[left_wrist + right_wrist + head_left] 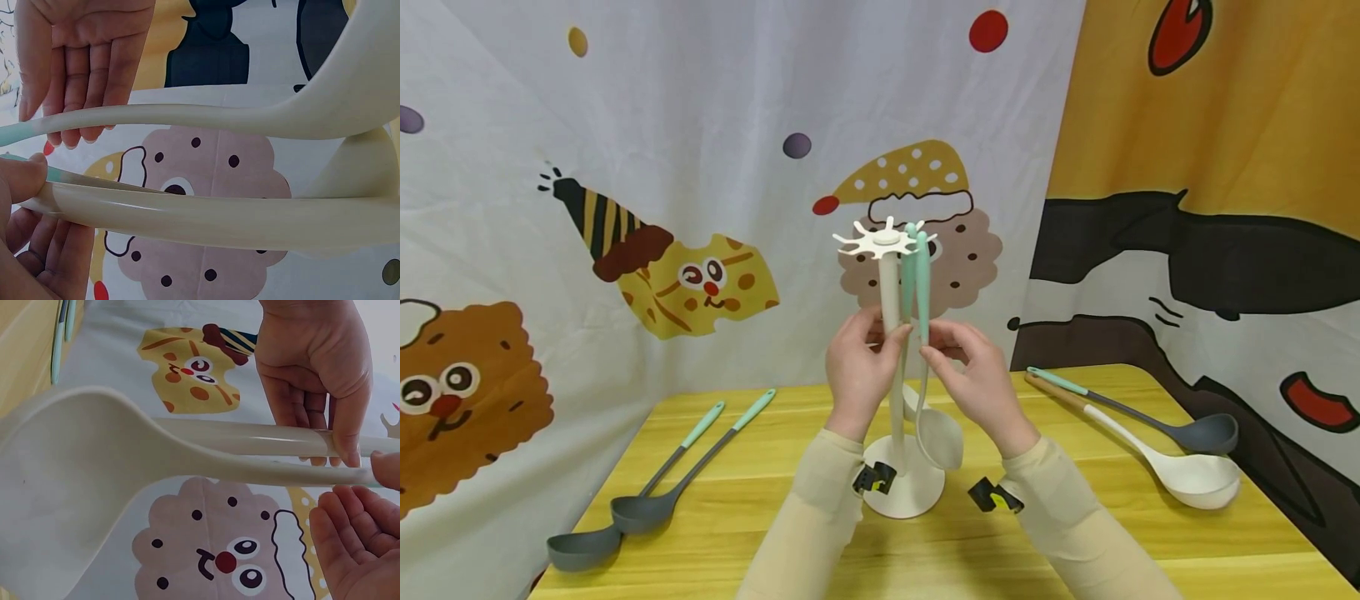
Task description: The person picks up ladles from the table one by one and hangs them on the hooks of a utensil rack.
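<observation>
A white rotating-style utensil stand [904, 500] stands upright mid-table, with hook arms round its top. My left hand [863, 367] grips its pole [187, 219], thumb across the front. My right hand [977, 375] pinches a white ladle [81, 481] low on its mint-green handle [923, 283], thumb on one side and fingers on the other. The ladle hangs upright, bowl down, its handle top beside the hooks; whether it is hooked I cannot tell. Close behind it, a second mint-handled utensil [909, 279] hangs at the stand, its white head partly hidden.
Two dark grey ladles [643, 512] with mint handles lie on the left of the wooden table [737, 533]. To the right lie another grey ladle [1206, 433] and a white ladle [1198, 483] with a wood-coloured handle. A printed curtain [737, 108] hangs behind.
</observation>
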The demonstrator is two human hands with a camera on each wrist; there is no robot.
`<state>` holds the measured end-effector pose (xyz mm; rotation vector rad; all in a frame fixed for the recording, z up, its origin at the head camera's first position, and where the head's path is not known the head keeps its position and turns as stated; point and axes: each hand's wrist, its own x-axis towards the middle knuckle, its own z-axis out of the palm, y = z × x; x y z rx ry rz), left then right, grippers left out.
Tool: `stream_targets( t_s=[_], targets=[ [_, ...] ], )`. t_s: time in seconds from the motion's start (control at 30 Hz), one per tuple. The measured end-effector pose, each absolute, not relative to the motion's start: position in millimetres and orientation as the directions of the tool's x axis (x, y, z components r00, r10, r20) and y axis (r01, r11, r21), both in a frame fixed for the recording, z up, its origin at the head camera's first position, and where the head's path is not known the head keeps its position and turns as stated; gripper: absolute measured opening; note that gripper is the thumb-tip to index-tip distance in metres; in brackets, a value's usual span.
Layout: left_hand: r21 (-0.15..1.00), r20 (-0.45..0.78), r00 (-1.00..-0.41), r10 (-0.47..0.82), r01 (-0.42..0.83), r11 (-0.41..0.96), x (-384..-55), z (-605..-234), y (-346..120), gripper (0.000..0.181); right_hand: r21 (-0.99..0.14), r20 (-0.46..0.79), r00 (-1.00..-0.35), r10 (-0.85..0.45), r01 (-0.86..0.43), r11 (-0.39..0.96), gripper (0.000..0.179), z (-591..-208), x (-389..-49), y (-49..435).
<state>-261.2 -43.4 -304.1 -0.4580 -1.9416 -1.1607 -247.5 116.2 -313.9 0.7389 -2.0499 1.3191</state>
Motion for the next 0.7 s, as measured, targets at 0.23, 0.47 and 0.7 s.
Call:
stream_targets(
  t_s=[0.23, 0.47, 0.7],
  targets=[
    [0.57, 0.781, -0.617, -0.094, 0.643, 0.513, -260.7, -304.9, -43.3, 0.025, -0.579, 0.724, -0.671, -0.16, -0.718, 0.387, 0.036, -317.4, -244.5, 122.5],
    [0.577, 0.777, -0.622, -0.102, 0.636, 0.512, -259.7, -303.3, -42.5, 0.025, -0.574, 0.708, -0.677, -0.2, -0.717, 0.396, 0.044, -319.6, -242.4, 126.5],
    [0.571, 0.783, -0.613, -0.104, 0.643, 0.511, -260.3, -303.3, -42.7, 0.024, -0.57, 0.686, -0.686, -0.242, -0.714, 0.407, 0.054, -322.9, -242.8, 129.4]
  ],
)
